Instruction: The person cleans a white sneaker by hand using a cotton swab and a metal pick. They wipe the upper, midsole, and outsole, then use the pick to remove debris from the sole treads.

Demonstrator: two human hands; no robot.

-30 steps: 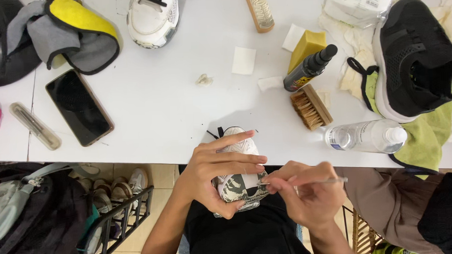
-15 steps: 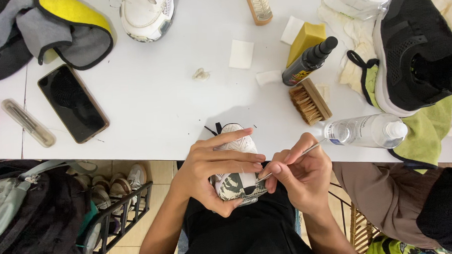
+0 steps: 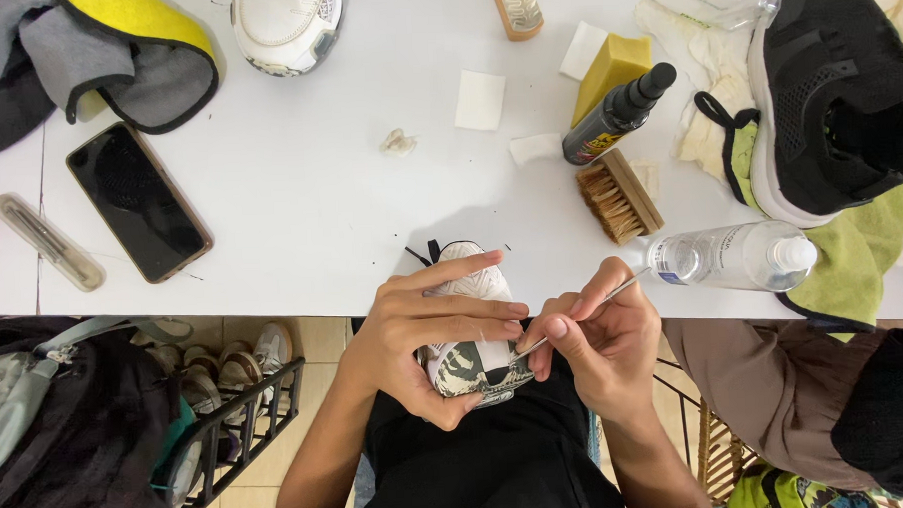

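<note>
The left hand (image 3: 429,330) curls over a small shoe (image 3: 472,355), fingers stretched across the top, grip closed around it. The right hand (image 3: 600,339) pinches a thin metal pick (image 3: 584,314) between thumb & fingers, tip touching the shoe's side. The shoe is white w/ a dark patterned part, held over the person's lap, just at the edge of the white desk (image 3: 300,209).
</note>
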